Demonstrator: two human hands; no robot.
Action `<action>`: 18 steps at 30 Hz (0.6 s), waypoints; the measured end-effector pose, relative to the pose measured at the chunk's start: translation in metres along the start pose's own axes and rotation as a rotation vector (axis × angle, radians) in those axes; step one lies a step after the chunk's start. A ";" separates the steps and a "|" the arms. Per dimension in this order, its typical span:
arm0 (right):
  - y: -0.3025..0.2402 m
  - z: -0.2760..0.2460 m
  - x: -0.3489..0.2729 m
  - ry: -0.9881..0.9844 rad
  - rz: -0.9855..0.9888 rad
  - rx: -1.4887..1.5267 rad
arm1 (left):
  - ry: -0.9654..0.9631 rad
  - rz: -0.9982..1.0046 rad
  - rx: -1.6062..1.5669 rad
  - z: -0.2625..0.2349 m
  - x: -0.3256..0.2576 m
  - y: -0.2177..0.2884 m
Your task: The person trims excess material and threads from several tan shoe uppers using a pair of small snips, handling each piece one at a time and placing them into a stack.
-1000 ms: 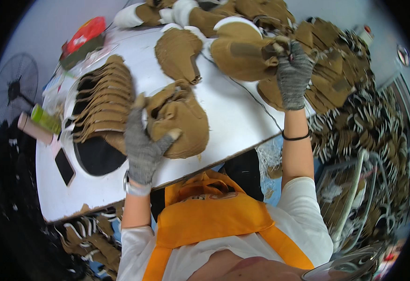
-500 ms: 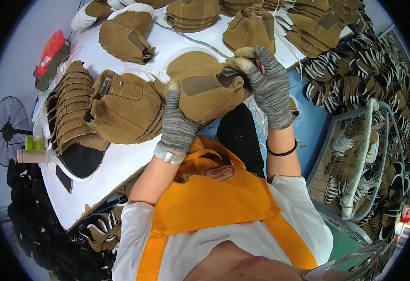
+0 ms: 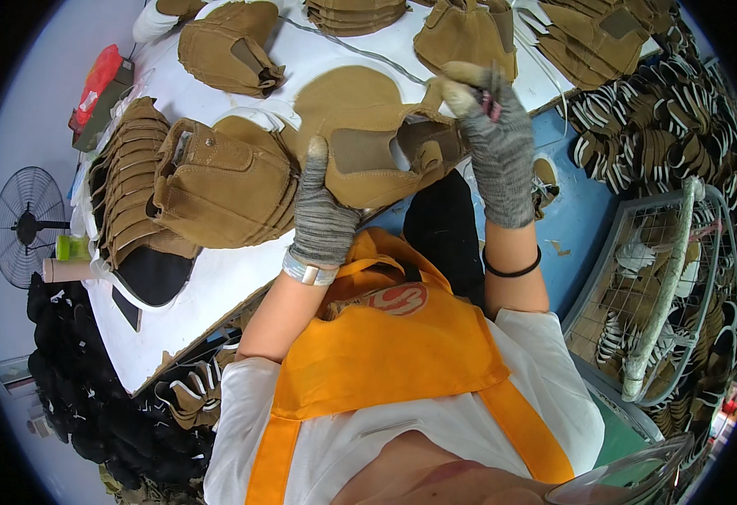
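Note:
A brown suede boot upper [image 3: 364, 151] with a grey-brown elastic side panel is held up over the near table edge, its opening toward the right. My left hand [image 3: 324, 215], in a grey knit glove with a tan thumb tip, grips its left side, thumb on top. At the upper's right end is my right hand [image 3: 499, 151], gloved alike, its fingers curled closed beside the raised back edge. A small reddish piece shows between those fingers, too little of it to name. Whether they also pinch the upper is hidden.
Left of the held upper, a stack of brown uppers [image 3: 225, 185] lies on the white table [image 3: 204, 290] beside another nested row [image 3: 128, 185]. More uppers lie along the back. A wire basket [image 3: 638, 295] stands at right, a fan [image 3: 27, 227] at left.
The held upper has tipped, so its opening and elastic panel show more. My right hand has moved slightly up and to the right. The view has shifted a little.

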State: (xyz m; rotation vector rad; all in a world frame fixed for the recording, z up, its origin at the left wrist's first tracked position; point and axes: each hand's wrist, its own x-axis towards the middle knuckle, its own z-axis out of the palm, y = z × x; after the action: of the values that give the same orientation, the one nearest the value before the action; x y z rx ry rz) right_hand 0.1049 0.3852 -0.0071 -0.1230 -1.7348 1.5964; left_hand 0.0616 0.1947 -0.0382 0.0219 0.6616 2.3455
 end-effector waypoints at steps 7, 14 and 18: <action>-0.022 -0.025 -0.032 -0.110 -0.014 -0.223 | -0.074 0.345 0.297 -0.002 0.015 0.008; -0.016 -0.017 -0.035 -0.255 0.418 -0.229 | -0.040 0.304 0.367 -0.013 0.018 0.010; 0.010 -0.013 -0.032 -0.130 0.699 0.299 | 0.063 0.267 0.127 -0.004 0.018 0.006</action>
State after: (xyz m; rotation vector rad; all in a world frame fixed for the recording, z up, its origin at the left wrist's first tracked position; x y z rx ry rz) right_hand 0.1308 0.3809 -0.0319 -0.5341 -1.6111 2.3935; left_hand 0.0434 0.2003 -0.0415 0.0989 0.8858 2.5634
